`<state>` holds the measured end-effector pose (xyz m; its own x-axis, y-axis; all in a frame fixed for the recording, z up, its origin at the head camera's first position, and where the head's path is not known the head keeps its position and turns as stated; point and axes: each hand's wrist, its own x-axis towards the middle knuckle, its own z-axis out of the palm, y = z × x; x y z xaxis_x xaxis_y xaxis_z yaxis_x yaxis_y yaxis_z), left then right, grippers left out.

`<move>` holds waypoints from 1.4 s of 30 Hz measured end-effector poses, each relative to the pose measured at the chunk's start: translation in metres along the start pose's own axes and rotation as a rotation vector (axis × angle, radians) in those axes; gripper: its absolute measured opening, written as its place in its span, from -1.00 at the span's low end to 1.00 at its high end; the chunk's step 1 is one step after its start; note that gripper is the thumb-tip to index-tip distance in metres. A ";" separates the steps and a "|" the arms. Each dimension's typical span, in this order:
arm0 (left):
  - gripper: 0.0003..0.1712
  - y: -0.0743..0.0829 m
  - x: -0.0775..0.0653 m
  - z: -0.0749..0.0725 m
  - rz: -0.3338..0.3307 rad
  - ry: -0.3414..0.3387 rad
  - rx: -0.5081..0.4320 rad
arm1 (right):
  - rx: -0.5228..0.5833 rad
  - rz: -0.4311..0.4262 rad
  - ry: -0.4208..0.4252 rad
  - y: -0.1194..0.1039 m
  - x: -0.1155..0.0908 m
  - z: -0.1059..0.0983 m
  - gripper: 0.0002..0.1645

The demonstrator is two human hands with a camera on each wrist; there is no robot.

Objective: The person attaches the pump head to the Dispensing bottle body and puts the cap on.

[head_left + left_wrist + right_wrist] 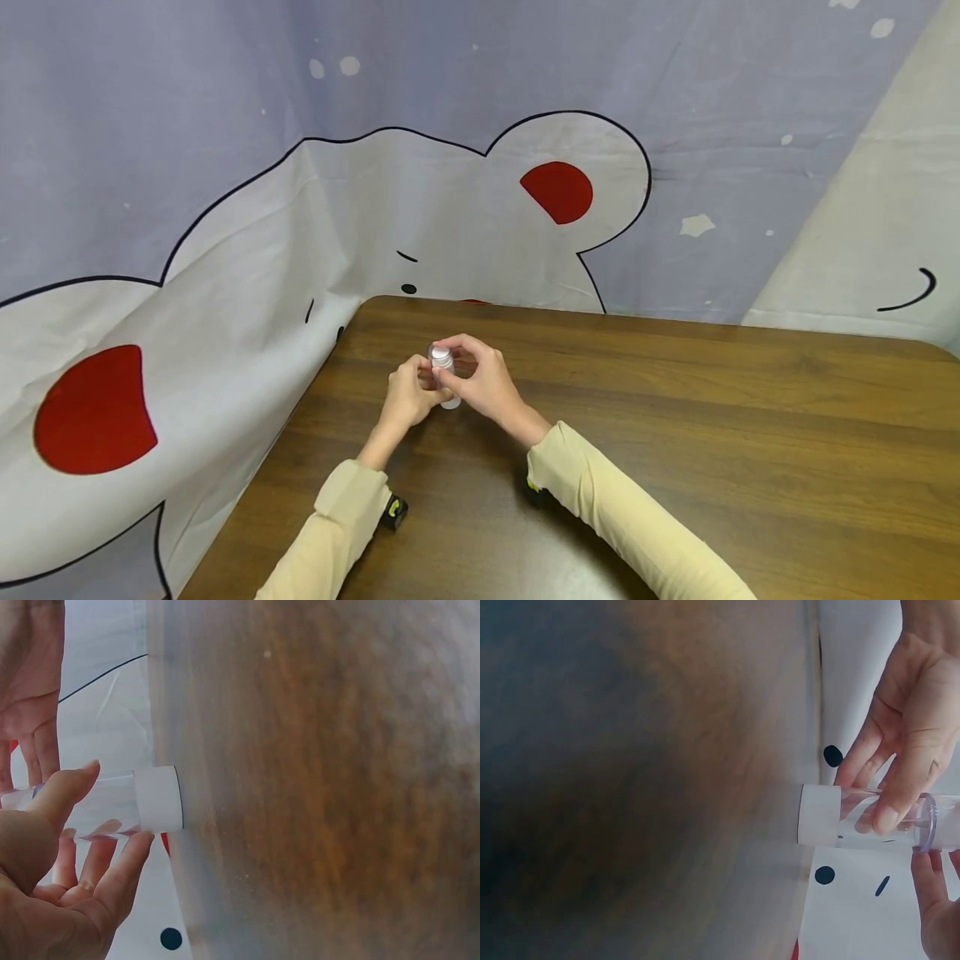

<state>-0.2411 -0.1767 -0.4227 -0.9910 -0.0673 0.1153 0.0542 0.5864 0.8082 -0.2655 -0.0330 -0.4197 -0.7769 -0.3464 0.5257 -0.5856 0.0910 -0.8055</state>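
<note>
A slim, see-through bottle [447, 364] with a white base and a white part inside its clear top stands upright on the table. My left hand [407, 395] grips its body from the left; in the left wrist view the thumb and fingers lie on opposite sides of the clear wall, just above the white base [159, 799]. From the right, my right hand [486, 381] holds the bottle's top between thumb and fingers. The right wrist view catches those fingers [928, 881] at the clear rim [928, 823]. Whether the clear top is a separate cap I cannot tell.
The brown wooden table [675, 433] extends widely to the right. A printed curtain [450, 208] hangs along its left and far edges. A black device [393, 511] sits at the left wrist, by the sleeve.
</note>
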 end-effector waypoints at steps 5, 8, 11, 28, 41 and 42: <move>-0.56 0.000 0.001 0.000 0.005 0.005 -0.005 | 0.008 -0.021 -0.002 -0.021 -0.002 -0.003 -0.67; -0.57 -0.001 0.001 0.000 0.012 0.007 -0.009 | 0.005 -0.030 -0.004 -0.034 -0.003 -0.006 -0.68; -0.57 -0.001 0.000 0.000 0.015 0.012 -0.010 | 0.001 -0.037 -0.002 -0.037 -0.004 -0.006 -0.68; -0.59 0.001 0.000 0.000 -0.010 0.001 0.003 | -0.006 0.009 -0.006 -0.038 -0.003 -0.007 -0.70; -0.58 0.001 0.000 0.000 -0.028 -0.003 0.013 | -0.002 0.014 -0.015 -0.039 -0.003 -0.007 -0.70; -0.58 0.001 0.000 0.000 -0.030 -0.004 0.014 | -0.002 0.016 -0.018 -0.040 -0.003 -0.007 -0.70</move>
<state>-0.2414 -0.1761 -0.4219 -0.9927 -0.0816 0.0887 0.0228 0.5957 0.8029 -0.2414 -0.0289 -0.3873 -0.7820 -0.3615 0.5078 -0.5738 0.0990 -0.8130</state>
